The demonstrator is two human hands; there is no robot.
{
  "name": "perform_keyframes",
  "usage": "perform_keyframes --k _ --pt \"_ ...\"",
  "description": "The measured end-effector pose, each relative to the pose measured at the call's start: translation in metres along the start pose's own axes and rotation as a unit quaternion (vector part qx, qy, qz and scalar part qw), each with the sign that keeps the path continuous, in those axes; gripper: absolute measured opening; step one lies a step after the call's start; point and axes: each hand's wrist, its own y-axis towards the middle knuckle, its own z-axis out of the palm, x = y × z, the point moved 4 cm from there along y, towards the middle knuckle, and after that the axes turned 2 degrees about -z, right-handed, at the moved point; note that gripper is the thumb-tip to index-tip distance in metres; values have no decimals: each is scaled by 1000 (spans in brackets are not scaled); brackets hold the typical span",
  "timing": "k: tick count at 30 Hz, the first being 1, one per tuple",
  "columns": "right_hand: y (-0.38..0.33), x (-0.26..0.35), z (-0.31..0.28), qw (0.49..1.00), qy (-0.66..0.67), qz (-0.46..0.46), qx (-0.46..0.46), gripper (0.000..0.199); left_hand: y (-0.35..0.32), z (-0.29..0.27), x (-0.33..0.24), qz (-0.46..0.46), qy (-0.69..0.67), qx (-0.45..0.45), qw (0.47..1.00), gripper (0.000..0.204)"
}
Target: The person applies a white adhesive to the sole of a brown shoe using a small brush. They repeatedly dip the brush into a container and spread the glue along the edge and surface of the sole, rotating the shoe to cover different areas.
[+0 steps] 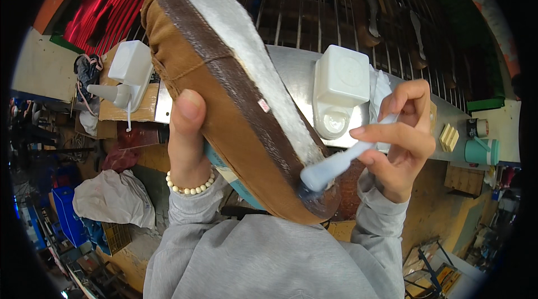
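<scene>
A brown shoe [224, 108] is held tilted across the middle, its underside turned up. That underside shows a whitish centre strip [246, 47] inside a dark, glossy brown border [218, 69]. My left hand [188, 125] grips the shoe from its left side, thumb on the brown upper and the other fingers hidden behind it. In my right hand [400, 136], a pale plastic-handled brush [342, 161] is pinched between thumb and fingers. The brush's head touches the dark, wet-looking border at the shoe's near end.
A white square pot with a round cup [343, 75] stands on the metal bench beyond the shoe. Another white pot with a nozzle [131, 63] is at left. Metal bars [300, 7] run behind, with dark soles [367, 16] at right. A teal mug [483, 152] sits far right.
</scene>
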Motion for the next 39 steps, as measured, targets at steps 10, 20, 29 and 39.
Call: perform_keyframes --k 10,20,29,39 --pt "33 -4 13 999 -22 15 -33 32 -7 9 -6 1 36 6 999 84" --pt "14 -6 6 995 82 -11 55 42 -10 11 -13 -34 4 -48 998 82" --pt "26 -11 14 986 140 -33 85 45 -1 9 6 -147 -138 -74 977 66" --pt "59 -11 65 954 256 -58 146 43 -23 19 29 -297 -282 14 912 67"
